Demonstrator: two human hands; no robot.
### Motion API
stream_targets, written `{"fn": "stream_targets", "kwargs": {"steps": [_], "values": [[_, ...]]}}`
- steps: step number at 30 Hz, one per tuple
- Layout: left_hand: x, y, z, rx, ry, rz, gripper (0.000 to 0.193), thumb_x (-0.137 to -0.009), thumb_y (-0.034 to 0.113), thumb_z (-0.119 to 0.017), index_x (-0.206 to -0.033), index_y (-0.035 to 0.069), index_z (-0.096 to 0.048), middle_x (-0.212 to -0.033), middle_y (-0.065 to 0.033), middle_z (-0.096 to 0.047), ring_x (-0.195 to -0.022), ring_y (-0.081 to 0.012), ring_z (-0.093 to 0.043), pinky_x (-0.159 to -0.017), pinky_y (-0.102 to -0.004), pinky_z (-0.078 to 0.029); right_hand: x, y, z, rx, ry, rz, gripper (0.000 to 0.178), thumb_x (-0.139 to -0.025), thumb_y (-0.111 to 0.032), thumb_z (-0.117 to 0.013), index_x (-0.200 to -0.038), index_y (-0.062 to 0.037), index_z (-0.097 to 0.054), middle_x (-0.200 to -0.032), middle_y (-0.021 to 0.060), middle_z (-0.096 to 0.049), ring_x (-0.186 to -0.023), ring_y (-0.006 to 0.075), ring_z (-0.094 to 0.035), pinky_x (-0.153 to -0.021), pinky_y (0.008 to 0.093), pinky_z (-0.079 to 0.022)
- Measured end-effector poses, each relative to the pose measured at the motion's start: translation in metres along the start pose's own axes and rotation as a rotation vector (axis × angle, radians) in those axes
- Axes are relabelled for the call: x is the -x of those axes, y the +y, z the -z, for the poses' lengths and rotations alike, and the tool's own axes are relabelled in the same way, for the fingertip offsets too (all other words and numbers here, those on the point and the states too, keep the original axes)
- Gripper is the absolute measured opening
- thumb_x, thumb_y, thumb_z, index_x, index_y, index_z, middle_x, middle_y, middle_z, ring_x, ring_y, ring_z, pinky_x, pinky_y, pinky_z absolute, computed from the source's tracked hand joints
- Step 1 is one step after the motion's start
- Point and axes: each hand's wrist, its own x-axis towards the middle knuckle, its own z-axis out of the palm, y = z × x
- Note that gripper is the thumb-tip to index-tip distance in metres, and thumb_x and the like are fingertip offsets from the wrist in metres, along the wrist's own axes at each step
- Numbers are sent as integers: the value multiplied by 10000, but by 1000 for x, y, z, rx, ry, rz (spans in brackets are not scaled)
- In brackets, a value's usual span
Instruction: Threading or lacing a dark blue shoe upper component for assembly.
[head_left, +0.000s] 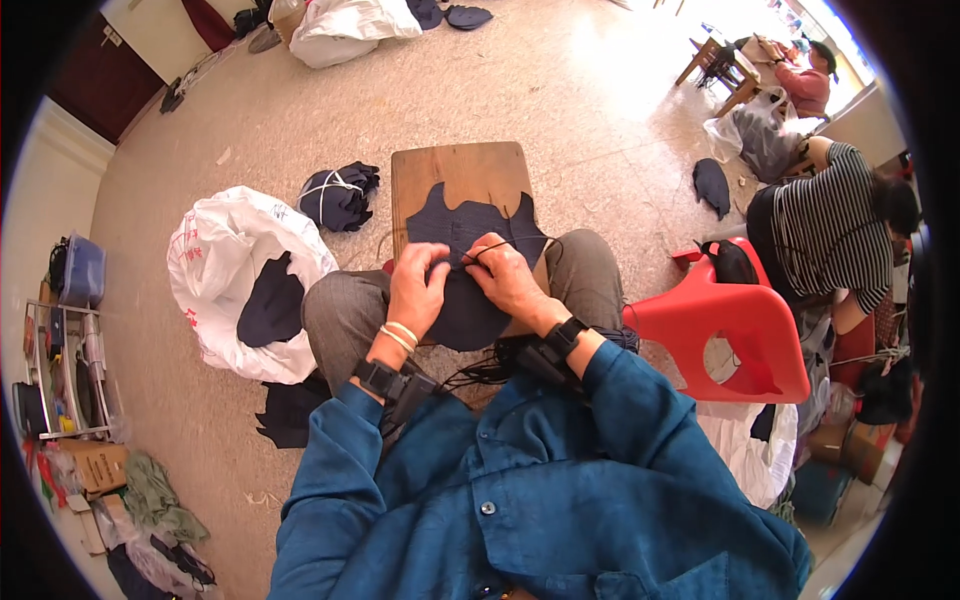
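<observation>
A dark navy cut piece point(470, 312), which looks like cloth or leather, lies spread on a wooden board point(460, 165) between my knees. My left hand point(418, 285) rests on its middle, with curled fingertips pressed against it and the thumb bent inward. Close beside it, my right hand point(505, 277) pinches a thin dark cord point(520, 236) that loops out to the right over the piece. The fingertips of both hands nearly meet. What lies directly beneath them is hidden. More dark cords point(475, 372) hang in a bunch at my lap.
On the left stands an open white sack point(195, 240) with a dark piece inside; near it sits a tied bundle of dark pieces point(342, 197). A red plastic stool point(720, 310) is at my right. Beyond it sits a person in a striped top point(825, 225). Another dark piece point(711, 188) lies on the floor.
</observation>
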Motion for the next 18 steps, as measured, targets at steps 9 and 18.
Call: {"fn": "stream_targets", "kwargs": {"steps": [9, 18], "values": [[16, -19, -7, -341, 68, -310, 173, -784, 15, -741, -936, 19, -659, -1053, -122, -652, -1056, -323, -608, -949, -408, -477, 2, 0, -3, 98, 12, 61, 113, -870, 17, -644, -957, 23, -571, -977, 195, -593, -913, 413, -616, -775, 447, -512], [13, -17, -7, -355, 55, -311, 194, -779, 6, -736, -948, 27, -642, -1070, -128, -639, -1066, -333, -588, -954, -416, -465, -3, 0, 3, 66, -4, 79, 103, -884, 35, -595, -942, 23, -512, -951, 220, -543, -880, 449, -577, -764, 493, -486]]}}
